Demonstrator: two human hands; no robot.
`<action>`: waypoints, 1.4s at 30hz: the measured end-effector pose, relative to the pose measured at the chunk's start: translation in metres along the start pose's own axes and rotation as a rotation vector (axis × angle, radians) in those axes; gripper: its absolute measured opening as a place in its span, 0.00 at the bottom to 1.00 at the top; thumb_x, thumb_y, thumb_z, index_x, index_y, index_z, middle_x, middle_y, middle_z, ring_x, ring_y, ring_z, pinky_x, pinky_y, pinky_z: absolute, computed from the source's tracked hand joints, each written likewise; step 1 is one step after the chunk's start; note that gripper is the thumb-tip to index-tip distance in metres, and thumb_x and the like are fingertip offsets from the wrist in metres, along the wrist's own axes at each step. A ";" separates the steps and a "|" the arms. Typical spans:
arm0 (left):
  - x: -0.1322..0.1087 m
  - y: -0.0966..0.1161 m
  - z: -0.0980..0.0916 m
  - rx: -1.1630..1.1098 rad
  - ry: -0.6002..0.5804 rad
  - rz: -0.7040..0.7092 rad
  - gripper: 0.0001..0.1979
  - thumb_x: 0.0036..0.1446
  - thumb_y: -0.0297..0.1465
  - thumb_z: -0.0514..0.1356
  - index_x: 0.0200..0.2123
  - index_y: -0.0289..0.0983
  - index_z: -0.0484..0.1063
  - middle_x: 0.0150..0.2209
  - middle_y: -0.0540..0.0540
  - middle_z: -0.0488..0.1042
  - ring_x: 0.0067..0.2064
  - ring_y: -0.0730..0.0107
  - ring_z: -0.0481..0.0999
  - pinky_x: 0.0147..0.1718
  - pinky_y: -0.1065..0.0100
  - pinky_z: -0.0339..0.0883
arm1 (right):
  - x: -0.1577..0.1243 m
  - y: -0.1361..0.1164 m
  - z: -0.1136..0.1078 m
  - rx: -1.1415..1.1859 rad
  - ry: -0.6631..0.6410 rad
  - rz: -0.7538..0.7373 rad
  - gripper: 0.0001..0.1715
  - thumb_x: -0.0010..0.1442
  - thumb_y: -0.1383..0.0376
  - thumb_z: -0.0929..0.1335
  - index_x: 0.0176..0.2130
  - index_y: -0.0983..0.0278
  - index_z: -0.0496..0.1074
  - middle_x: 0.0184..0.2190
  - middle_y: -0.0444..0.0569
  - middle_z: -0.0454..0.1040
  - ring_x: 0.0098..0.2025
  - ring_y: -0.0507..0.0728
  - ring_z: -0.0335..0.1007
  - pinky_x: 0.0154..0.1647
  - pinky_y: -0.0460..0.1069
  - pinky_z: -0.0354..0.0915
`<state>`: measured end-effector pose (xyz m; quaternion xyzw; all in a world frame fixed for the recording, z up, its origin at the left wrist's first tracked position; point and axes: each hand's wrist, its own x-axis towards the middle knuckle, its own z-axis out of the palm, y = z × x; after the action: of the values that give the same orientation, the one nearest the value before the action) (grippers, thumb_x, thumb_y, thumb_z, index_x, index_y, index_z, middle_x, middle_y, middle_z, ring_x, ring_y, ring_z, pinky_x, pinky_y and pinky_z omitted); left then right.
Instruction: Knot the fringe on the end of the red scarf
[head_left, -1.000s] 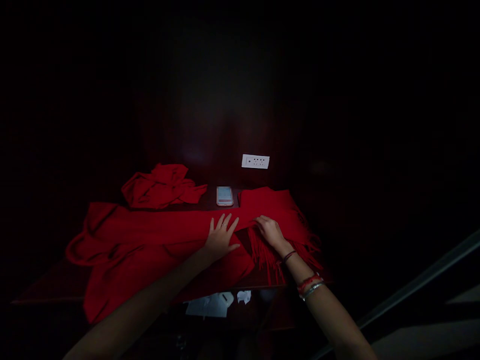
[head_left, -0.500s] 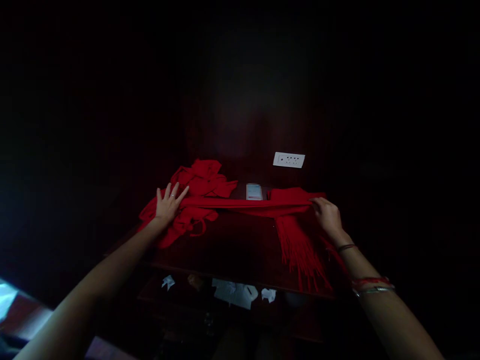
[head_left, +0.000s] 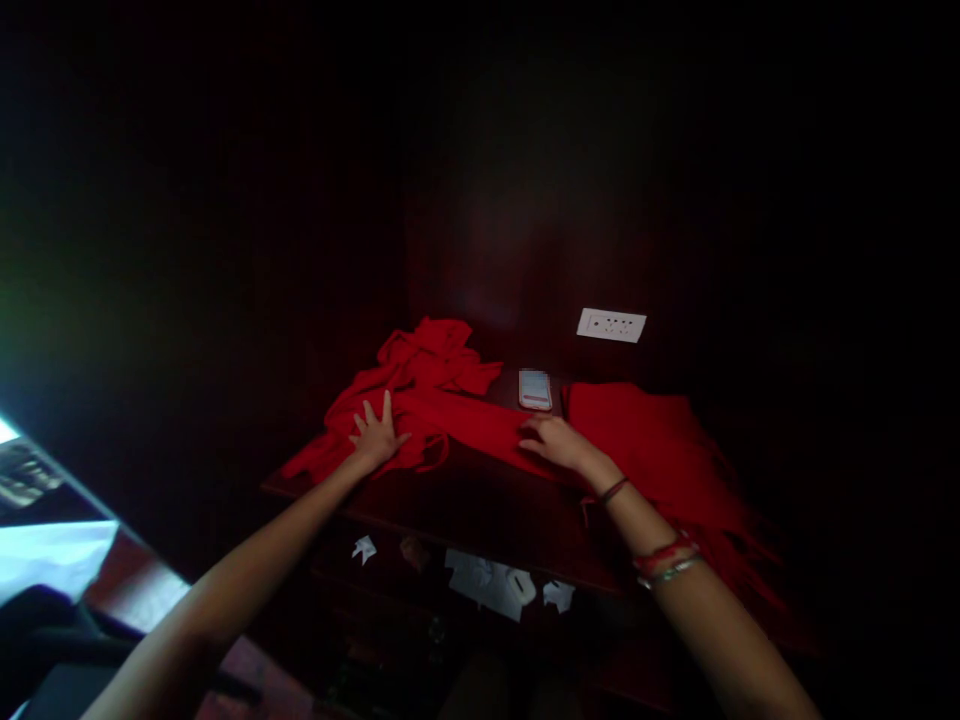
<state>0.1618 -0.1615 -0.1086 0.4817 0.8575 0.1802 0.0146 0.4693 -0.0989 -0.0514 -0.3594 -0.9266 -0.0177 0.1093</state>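
**Hands on long red fringed woollen scarf (head_left: 472,422)**

Left hand (head_left: 379,437) lies flat, fingers spread, on the bunched end of the scarf. Right hand (head_left: 555,442) rests palm down on its stretched middle; whether the fingers pinch the cloth cannot be told. The scarf spans the dark wooden counter (head_left: 480,500), just in front of a small white phone (head_left: 535,389) and a crumpled red cloth (head_left: 435,350).

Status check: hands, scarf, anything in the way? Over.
Left hand open, flat on red scarf. Right hand on scarf's middle, grip unclear. Scarf stretched across table. Phone just behind right hand, crumpled red cloth behind left.
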 end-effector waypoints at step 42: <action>0.033 -0.032 0.004 0.225 0.286 0.167 0.23 0.54 0.27 0.44 0.55 0.36 0.49 0.54 0.37 0.52 0.52 0.55 0.56 0.43 0.60 0.59 | 0.038 -0.023 0.065 0.259 0.517 0.360 0.15 0.57 0.69 0.54 0.40 0.68 0.64 0.36 0.53 0.70 0.37 0.55 0.66 0.37 0.47 0.59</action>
<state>0.1191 -0.1480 -0.1180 0.5192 0.8226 0.1506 -0.1764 0.4145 -0.0835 -0.1052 -0.4840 -0.7844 0.0290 0.3868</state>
